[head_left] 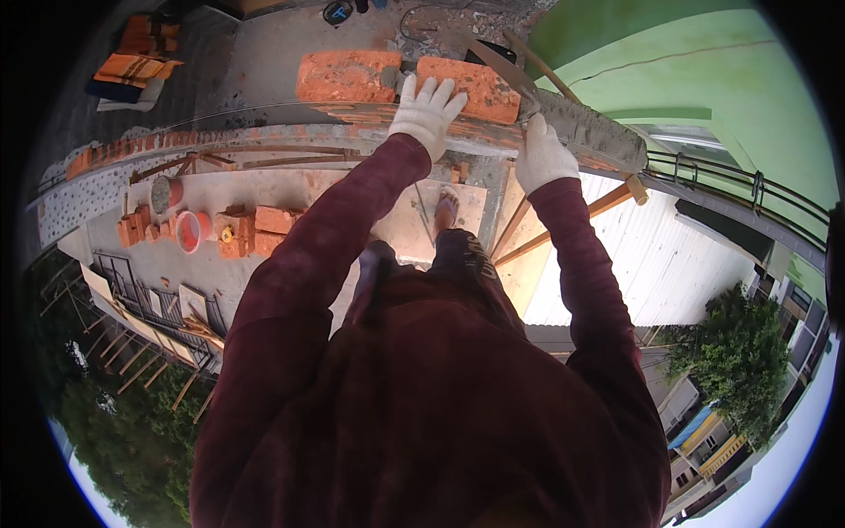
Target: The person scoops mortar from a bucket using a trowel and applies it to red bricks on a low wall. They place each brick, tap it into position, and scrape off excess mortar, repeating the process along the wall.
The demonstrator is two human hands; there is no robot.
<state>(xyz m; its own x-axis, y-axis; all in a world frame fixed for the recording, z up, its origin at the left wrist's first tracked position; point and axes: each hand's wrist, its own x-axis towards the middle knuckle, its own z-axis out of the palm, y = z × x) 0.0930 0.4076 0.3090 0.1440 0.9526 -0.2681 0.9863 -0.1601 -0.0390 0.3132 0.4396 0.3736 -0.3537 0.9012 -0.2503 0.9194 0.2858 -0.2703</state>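
In a white glove, my left hand (pixel 427 110) lies with spread fingers over the meeting ends of two orange bricks on top of a wall. Most of the left brick (pixel 348 75) shows beyond my fingertips, with grey mortar at its end. My right hand (pixel 544 157), also gloved, is closed round a trowel (pixel 503 63); its handle is mostly hidden in my grip. The trowel's blade points away, beside the outer end of the right brick (pixel 471 88). Grey mortar (pixel 598 134) covers the wall top to the right of that brick.
Below on the left stand a pink bucket (pixel 189 231), a mortar-stained bucket (pixel 163 194) and stacked bricks (pixel 277 220). Wooden braces (pixel 519 227) and a black railing (pixel 713 172) lie nearby. A green wall (pixel 678 70) rises at the right; rubble (pixel 440 22) lies beyond the bricks.
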